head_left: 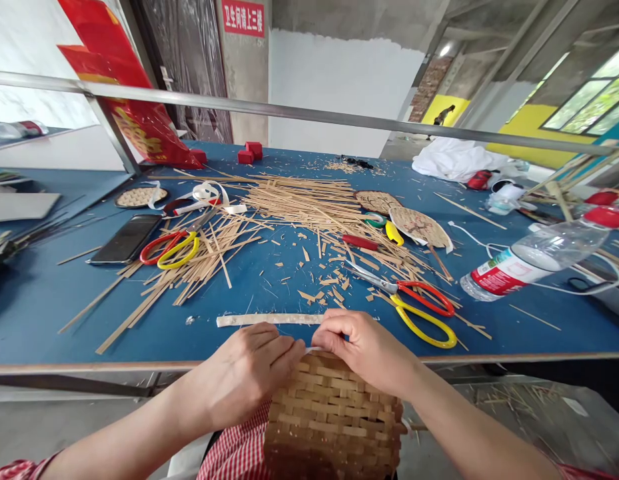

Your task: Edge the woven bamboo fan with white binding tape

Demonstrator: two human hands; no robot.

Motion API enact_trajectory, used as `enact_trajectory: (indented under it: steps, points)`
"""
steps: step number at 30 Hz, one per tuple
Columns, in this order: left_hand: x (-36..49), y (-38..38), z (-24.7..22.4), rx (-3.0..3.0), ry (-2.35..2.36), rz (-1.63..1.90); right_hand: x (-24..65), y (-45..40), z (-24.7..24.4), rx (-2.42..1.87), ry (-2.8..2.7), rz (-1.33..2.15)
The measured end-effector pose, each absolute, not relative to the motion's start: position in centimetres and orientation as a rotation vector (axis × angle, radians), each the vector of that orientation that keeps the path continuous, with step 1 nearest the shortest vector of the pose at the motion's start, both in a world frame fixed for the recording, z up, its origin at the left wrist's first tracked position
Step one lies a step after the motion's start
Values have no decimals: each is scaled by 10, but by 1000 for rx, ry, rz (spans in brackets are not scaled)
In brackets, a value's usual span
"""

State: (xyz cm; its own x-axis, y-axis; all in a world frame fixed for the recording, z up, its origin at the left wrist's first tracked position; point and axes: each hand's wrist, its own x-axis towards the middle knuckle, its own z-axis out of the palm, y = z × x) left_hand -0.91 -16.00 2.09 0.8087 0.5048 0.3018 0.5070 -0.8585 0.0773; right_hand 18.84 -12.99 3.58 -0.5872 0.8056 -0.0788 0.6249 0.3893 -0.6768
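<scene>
A woven bamboo-strip panel (334,413) rests against my lap, its top edge near the table's front. My left hand (254,370) is closed on the left part of that edge, fingers pressed together. My right hand (366,347) pinches the edge a little farther right, thumb against forefinger. A bit of white band (314,349) shows along the edge between my hands. Just beyond my fingers, a pale flat strip (262,320) lies on the table. Red-and-yellow-handled scissors (404,297) lie to the right of my right hand.
The blue table (199,337) carries a heap of thin bamboo strips (299,203) and scraps. A second pair of scissors (174,250) and a black phone (124,240) lie left. At right are a plastic bottle (529,260) and a fan-like woven piece (422,227). A metal rail (309,113) crosses behind.
</scene>
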Motion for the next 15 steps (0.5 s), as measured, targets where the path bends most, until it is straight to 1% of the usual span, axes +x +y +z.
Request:
enact_trajectory:
  steps: [7,15]
  points:
    - [-9,-163,20,-2951,-790,-624,184,-130,34,-1238,-2384,1022]
    - [-13,-167,11,-2992,-833,-896,184,-134,34,-1191,-2407,1043]
